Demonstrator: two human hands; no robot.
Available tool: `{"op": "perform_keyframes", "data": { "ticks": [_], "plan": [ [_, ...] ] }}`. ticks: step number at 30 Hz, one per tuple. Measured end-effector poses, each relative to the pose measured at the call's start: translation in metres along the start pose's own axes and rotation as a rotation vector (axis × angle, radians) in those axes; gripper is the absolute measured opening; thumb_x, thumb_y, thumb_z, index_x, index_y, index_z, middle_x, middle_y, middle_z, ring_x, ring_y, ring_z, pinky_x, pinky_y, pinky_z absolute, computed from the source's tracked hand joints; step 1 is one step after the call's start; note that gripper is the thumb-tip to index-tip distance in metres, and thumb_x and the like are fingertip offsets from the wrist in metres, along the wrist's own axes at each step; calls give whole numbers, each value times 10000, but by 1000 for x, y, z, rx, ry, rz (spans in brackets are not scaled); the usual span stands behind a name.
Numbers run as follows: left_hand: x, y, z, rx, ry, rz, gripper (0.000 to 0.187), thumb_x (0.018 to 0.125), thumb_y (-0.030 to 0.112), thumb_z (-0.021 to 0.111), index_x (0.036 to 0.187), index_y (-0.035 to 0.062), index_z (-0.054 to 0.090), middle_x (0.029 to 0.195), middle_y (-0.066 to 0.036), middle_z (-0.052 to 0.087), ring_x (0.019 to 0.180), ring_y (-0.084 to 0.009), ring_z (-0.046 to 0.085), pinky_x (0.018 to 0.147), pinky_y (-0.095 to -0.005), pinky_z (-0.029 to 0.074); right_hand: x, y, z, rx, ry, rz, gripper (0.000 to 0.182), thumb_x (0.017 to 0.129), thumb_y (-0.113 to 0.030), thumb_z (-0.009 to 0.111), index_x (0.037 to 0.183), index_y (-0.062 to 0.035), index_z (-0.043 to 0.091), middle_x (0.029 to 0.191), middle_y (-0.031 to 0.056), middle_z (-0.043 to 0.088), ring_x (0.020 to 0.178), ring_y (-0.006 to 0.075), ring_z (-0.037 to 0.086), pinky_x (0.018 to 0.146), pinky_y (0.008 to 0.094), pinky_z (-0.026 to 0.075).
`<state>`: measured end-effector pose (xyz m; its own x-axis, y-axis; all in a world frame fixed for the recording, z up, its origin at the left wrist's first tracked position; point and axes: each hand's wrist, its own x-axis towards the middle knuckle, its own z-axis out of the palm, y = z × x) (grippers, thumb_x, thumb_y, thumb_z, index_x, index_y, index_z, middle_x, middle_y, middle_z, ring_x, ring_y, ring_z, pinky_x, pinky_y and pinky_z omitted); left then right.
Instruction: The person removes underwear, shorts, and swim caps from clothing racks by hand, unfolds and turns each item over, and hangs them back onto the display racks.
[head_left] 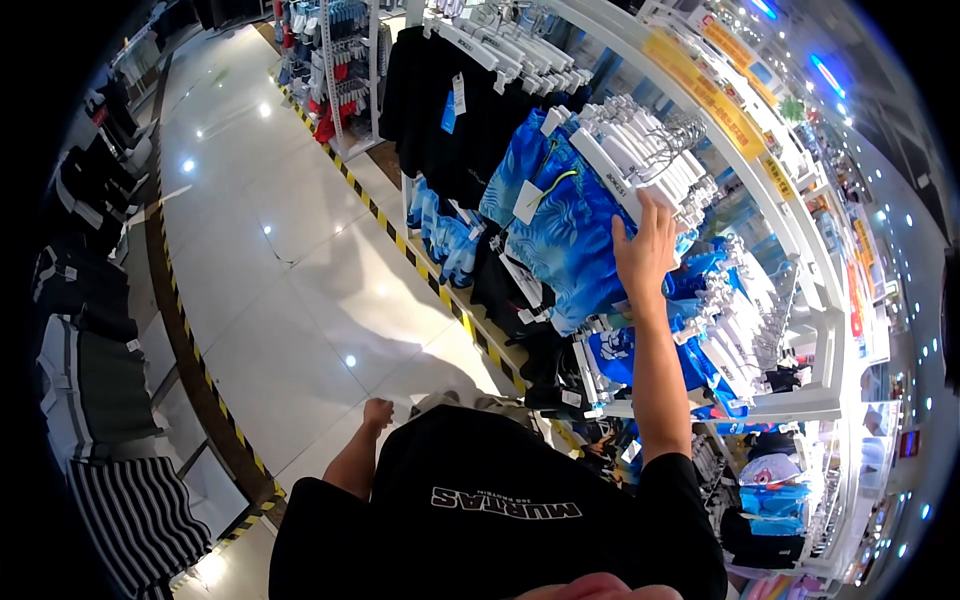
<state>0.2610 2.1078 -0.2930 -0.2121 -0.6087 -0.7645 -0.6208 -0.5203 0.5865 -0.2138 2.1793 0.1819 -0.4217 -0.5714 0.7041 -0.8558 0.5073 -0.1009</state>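
Observation:
My right hand (pixel 648 250) reaches up to the rack and grips the end of a white hanger (pixel 606 172), its thumb low on the front and its fingers over the far side. From that hanger hang blue patterned shorts (pixel 560 235) with a yellow-green drawstring (pixel 557 186) and a white tag (pixel 528 201). Beside them, many more white hangers (pixel 650 150) crowd together on the rail. Down at my side is my left hand (pixel 377 413), fingers curled in loosely, with nothing visible in it.
Black garments (pixel 430 100) hang further along the white rack (pixel 825 365). Lower down are more blue shorts (pixel 445 240). Yellow-black tape (pixel 400 240) edges the tiled aisle (pixel 290 260). Across it lie folded clothes, including a striped one (pixel 135 520). A sock stand (pixel 345 80) is ahead.

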Motion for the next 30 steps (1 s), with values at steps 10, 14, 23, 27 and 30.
{"op": "perform_keyframes", "data": {
  "ticks": [10,14,23,27,30],
  "plan": [
    [2,55,10,-153,56,149,322,872,236,670,972,-71,680,767,-116,691,567,-180,624,533,-317,526,-35,-26,12,231,136,9,493,816,-88,730,1283,-45,577,1382,210,477,1350,431,378,1124,524,286],
    [7,23,-1,-113,106,59,267,842,206,640,883,-51,702,690,-116,675,504,-179,598,503,-331,507,-50,-68,23,485,27,7,449,826,-56,711,1256,-25,586,1373,197,488,1368,413,373,1121,483,304],
    [-3,10,-89,-97,197,-158,255,872,205,622,821,-35,690,690,-112,670,521,-188,624,438,-321,468,18,-162,124,815,-136,-13,458,820,-39,703,1257,10,572,1317,202,538,1282,376,483,1076,413,374],
    [13,55,-128,-119,237,-174,307,887,225,633,1021,-50,649,802,-127,698,567,-196,646,470,-316,485,85,-187,147,870,-75,23,496,814,-25,708,1284,12,554,1326,204,538,1277,371,491,1058,402,395],
    [34,98,-147,-207,276,-103,319,907,247,627,1051,-36,639,850,-123,699,602,-185,653,502,-311,493,127,-187,162,874,22,17,528,815,-50,716,1307,8,535,1351,192,530,1269,342,502,1073,389,370]
  ]
}}
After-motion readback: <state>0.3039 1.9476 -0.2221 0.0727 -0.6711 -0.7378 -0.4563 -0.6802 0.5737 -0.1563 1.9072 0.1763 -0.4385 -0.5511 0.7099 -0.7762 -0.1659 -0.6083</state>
